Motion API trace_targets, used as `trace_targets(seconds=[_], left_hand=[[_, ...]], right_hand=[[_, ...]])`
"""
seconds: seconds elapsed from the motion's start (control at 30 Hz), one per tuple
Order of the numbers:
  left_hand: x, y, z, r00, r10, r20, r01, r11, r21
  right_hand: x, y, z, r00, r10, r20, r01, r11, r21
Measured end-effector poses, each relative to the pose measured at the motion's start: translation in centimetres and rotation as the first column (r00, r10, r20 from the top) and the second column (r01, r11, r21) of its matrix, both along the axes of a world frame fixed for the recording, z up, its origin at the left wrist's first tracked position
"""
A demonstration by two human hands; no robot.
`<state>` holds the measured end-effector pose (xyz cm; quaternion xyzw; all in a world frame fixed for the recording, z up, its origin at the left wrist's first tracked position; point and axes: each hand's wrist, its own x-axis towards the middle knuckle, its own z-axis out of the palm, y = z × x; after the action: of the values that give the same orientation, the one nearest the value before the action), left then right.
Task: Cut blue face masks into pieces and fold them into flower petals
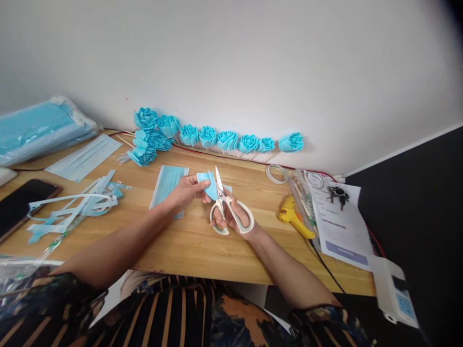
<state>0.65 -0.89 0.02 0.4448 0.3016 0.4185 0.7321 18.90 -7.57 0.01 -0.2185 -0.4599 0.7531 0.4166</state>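
Note:
In the middle of the table, my left hand (187, 191) pinches a small folded piece of blue mask fabric (206, 183) between thumb and fingers. My right hand (235, 214) has its fingers through the white handles of a pair of scissors (239, 219). The scissor blades point away from me and are parted, with the fabric's right edge between or against them. Under my left wrist lies a flat blue pleated face mask (167, 180), partly covered by that hand. A pale strip sticks out behind the scissors.
Several blue fabric flowers on sticks (227, 140) line the wall. Cut strips (83, 200), a phone (25, 205) and a bag of masks (43, 125) are left. A tape roll (277, 174), yellow glue gun (295, 218), keys (339, 194) on paper and power strip (394, 289) are right.

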Motion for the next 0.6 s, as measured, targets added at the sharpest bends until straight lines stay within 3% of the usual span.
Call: trace_targets(seconds=[0.6], left_hand=[[0.23, 0.23, -0.4, 0.999, 0.042, -0.003, -0.042, 0.999, 0.004]], right_hand=[[-0.46, -0.44, -0.03, 0.986, -0.167, -0.025, 0.165, 0.985, -0.055]])
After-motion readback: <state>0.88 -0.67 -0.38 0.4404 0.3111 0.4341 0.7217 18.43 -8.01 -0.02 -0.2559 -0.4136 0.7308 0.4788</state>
